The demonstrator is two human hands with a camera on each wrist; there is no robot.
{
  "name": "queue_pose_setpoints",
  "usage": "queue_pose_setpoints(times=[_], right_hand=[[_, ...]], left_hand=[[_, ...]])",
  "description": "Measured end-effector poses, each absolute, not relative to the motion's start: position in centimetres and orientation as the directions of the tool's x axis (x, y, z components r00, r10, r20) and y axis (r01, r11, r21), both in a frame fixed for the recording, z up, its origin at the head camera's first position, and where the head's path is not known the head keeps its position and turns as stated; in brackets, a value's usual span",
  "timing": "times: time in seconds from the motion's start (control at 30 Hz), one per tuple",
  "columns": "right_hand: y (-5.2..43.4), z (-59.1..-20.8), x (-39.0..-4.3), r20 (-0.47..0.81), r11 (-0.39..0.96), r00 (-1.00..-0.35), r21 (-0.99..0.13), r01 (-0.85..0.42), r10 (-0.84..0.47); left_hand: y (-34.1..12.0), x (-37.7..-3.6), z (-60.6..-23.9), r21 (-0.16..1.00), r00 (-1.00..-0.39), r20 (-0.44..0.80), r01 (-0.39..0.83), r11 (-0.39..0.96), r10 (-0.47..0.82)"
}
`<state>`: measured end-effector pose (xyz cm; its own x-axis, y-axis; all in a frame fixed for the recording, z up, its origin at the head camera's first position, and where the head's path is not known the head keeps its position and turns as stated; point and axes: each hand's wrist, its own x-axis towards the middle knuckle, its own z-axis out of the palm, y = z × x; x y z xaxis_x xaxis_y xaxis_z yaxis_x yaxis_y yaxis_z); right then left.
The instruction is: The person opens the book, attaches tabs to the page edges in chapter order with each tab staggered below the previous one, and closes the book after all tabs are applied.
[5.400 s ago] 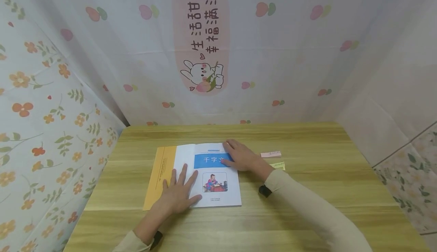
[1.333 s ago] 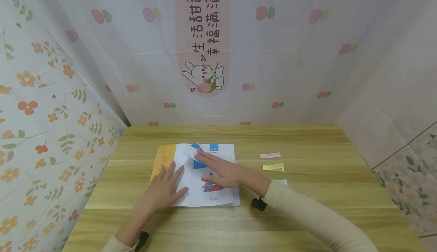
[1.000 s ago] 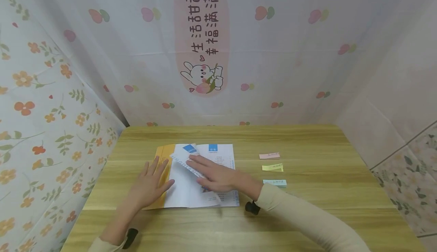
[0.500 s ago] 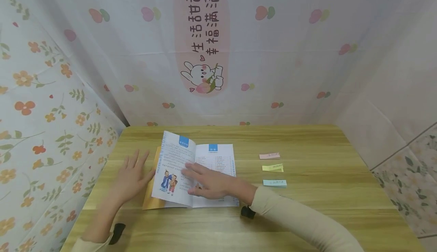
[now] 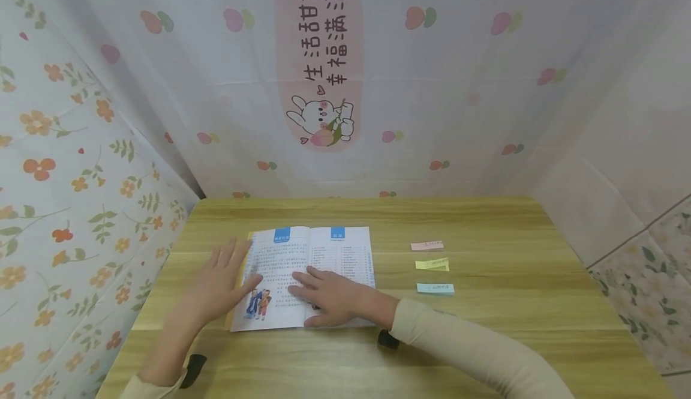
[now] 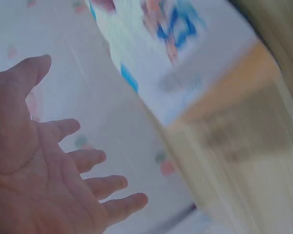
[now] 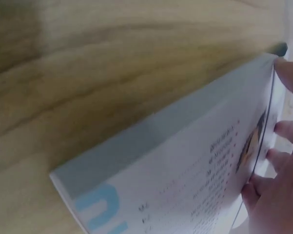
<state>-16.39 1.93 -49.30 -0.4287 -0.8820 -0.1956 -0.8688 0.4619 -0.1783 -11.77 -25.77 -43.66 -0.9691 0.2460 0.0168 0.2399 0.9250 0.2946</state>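
A thin book (image 5: 342, 255) lies spread on the table, with blue-headed text on both pages and two cartoon figures at the lower left. A strip of its yellow-orange cover flap (image 5: 229, 321) shows at the left edge. My right hand (image 5: 337, 297) rests on the book across the centre fold, fingers spread; the right wrist view shows its fingertips along that fold. My left hand (image 5: 218, 282), slightly blurred, is at the left edge of the left page with its fingers extended. In the left wrist view its palm (image 6: 44, 170) holds nothing.
To the book's right lie three paper strips in a column: pink (image 5: 427, 246), yellow (image 5: 432, 264) and pale blue (image 5: 435, 289), each with handwriting. The wooden table (image 5: 486, 339) meets a patterned curtain (image 5: 459, 105) at the back and a floral cloth (image 5: 81, 207) at the left.
The title page has been turned leftward, exposing two pages of text, and the turned leaf now lies flatter. My left hand moved off to the left; my right hand slid to the fold.
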Motion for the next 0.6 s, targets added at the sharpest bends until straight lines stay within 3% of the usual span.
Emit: queue_pose_setpoints(times=[0.3,0.6], right_hand=[[2.9,-49.0,-17.7,-0.116,0.430,-0.414,-0.275,-0.860,-0.903],[6.0,-49.1,-19.6,-0.116,0.566,-0.556,-0.259,-0.783,-0.823]], left_hand=[[-20.8,-12.0,-45.3,0.311,-0.926,-0.050,0.341,0.887,0.373],[-18.0,-11.5,-47.1,0.301,-0.914,-0.052,0.370,0.879,0.403]])
